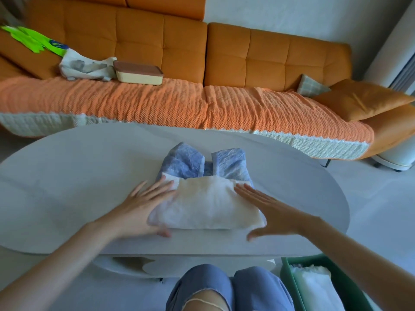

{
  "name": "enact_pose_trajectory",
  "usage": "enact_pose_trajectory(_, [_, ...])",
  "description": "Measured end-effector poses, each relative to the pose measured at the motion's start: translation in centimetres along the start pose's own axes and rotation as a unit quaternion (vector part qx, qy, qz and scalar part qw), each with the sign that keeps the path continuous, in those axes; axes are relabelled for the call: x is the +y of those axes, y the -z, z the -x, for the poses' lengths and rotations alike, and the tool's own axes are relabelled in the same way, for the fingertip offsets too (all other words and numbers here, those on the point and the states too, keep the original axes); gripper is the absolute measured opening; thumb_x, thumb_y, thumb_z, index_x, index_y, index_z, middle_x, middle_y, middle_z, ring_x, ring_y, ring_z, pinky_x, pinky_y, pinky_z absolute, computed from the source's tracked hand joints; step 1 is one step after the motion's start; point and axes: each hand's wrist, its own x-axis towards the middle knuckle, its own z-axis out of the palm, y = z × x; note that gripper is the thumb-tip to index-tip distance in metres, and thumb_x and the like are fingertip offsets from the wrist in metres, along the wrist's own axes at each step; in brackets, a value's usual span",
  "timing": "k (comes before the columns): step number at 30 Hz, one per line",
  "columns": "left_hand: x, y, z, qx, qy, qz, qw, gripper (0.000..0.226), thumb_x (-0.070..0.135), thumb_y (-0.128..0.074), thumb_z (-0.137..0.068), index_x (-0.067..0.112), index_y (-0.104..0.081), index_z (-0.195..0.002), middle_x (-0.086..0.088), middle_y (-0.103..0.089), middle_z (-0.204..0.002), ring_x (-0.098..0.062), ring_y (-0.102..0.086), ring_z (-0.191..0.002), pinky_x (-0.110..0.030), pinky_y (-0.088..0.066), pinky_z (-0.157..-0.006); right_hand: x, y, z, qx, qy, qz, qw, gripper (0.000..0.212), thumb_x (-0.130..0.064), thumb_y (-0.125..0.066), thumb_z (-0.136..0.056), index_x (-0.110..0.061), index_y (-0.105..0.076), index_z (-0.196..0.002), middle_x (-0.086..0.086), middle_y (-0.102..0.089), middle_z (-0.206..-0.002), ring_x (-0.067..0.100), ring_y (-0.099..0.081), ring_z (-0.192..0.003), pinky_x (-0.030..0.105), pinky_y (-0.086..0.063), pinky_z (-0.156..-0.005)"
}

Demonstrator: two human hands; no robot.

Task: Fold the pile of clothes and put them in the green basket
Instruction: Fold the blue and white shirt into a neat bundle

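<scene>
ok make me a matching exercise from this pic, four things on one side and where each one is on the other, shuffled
Things:
1. white cloth
2. blue garment
3. lidded box
4. green basket

Places:
A. on the sofa seat
B. on the floor by the person's right knee
C. on the table between both hands
D. on the table, partly under the white cloth, on its far side

Pairs: 1-C, 2-D, 3-A, 4-B
</scene>
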Motion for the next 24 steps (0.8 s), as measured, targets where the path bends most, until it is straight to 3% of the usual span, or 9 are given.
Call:
enact_pose_trajectory(3, [-1.1,0.3,0.5,-0.059,0.007,0.005,0.998,0.111,0.093,-0.041,-0.053,0.045,0.002,-0.142,0.030,0.014,-0.146,0.013,0.017,-0.135,-0.026,0.012,-0.112,1.2,-0.3,-0.6,-0.038,0.032,0.074,0.996,0.119,-0.073,-0.066,-0.061,-0.040,0.013,-0.144,-0.026,0.019,-0.149,-0.008,0.019,-0.137,0.011,0.011,-0.109])
enact_pose_trajectory(7, [-1.8,-0.7,-0.3,0.053,0.047,0.078,0.994,0.099,0.086,-0.047,-0.059,0.037,-0.028,-0.143,0.013,-0.038,-0.145,-0.007,-0.037,-0.131,-0.016,-0.017,-0.104,1.7,-0.8,-1.0,0.000,0.003,0.039,0.999,0.101,-0.071,-0.063,-0.067,-0.051,0.001,-0.143,-0.029,-0.005,-0.150,-0.008,-0.007,-0.138,0.015,-0.005,-0.111])
enact_pose_trajectory(11, [-1.7,-1.8,-0.4,0.117,0.005,0.056,0.992,0.075,0.053,-0.049,-0.070,0.028,-0.038,-0.141,0.006,-0.050,-0.138,-0.006,-0.041,-0.125,-0.019,-0.004,-0.111,2.5,-1.9,-1.3,0.143,0.028,0.046,0.988,0.074,-0.050,-0.065,-0.079,-0.033,-0.032,-0.144,-0.008,-0.045,-0.141,0.009,-0.043,-0.128,0.012,-0.024,-0.105])
enact_pose_trajectory(14, [-1.7,-1.9,0.0,0.114,-0.024,0.030,0.993,0.071,0.042,-0.049,-0.071,0.025,-0.042,-0.139,0.017,-0.047,-0.135,0.002,-0.041,-0.123,-0.030,-0.003,-0.115,2.6,-2.7,-1.4,0.170,0.042,0.045,0.984,0.066,-0.041,-0.058,-0.077,-0.025,-0.042,-0.139,0.001,-0.057,-0.130,0.015,-0.050,-0.116,0.015,-0.028,-0.100])
enact_pose_trajectory(16, [-1.7,-1.8,-0.4,0.172,-0.034,0.028,0.984,0.055,0.037,-0.047,-0.075,0.021,-0.058,-0.126,0.014,-0.060,-0.122,0.000,-0.054,-0.110,-0.029,-0.009,-0.114,2.3,-2.9,-1.6,0.217,0.047,0.029,0.975,0.053,-0.044,-0.054,-0.082,-0.023,-0.049,-0.131,0.000,-0.062,-0.122,0.012,-0.048,-0.113,0.022,-0.030,-0.103])
enact_pose_trajectory(18, [-1.3,-1.1,-1.0,0.252,-0.008,0.037,0.967,0.040,0.038,-0.042,-0.087,0.015,-0.071,-0.101,0.002,-0.072,-0.096,-0.007,-0.062,-0.092,-0.019,-0.012,-0.112,1.1,-2.5,-1.8,0.263,0.041,-0.027,0.964,0.043,-0.047,-0.046,-0.092,-0.016,-0.059,-0.120,-0.008,-0.063,-0.114,0.005,-0.049,-0.112,0.023,-0.027,-0.107])
enact_pose_trajectory(20, [-0.7,-0.1,-1.5,0.319,0.044,0.060,0.945,0.049,0.038,-0.036,-0.091,0.006,-0.071,-0.082,-0.010,-0.071,-0.078,-0.016,-0.056,-0.094,-0.014,-0.017,-0.106,-0.4,-1.3,-2.0,0.273,-0.017,-0.154,0.950,0.033,-0.033,-0.052,-0.094,-0.007,-0.066,-0.108,-0.008,-0.059,-0.104,-0.006,-0.045,-0.109,0.017,-0.026,-0.102])
enact_pose_trajectory(22, [0.5,1.8,-2.0,0.334,0.134,0.135,0.923,0.055,0.042,-0.031,-0.090,0.003,-0.065,-0.069,-0.016,-0.065,-0.069,-0.028,-0.056,-0.088,-0.028,-0.035,-0.089,-1.4,0.0,-2.6,0.277,-0.071,-0.321,0.903,0.032,-0.036,-0.058,-0.089,-0.005,-0.065,-0.091,-0.002,-0.057,-0.084,-0.003,-0.049,-0.084,0.026,-0.037,-0.082])
enact_pose_trajectory(24, [1.4,3.3,-3.4,0.293,0.243,0.248,0.891,0.062,0.050,-0.030,-0.094,0.005,-0.053,-0.059,-0.014,-0.054,-0.058,-0.028,-0.054,-0.070,-0.036,-0.035,-0.067,-1.5,0.9,-3.8,0.298,-0.140,-0.401,0.855,0.049,-0.051,-0.054,-0.086,-0.002,-0.062,-0.083,0.002,-0.052,-0.075,0.008,-0.048,-0.072,0.030,-0.036,-0.069])
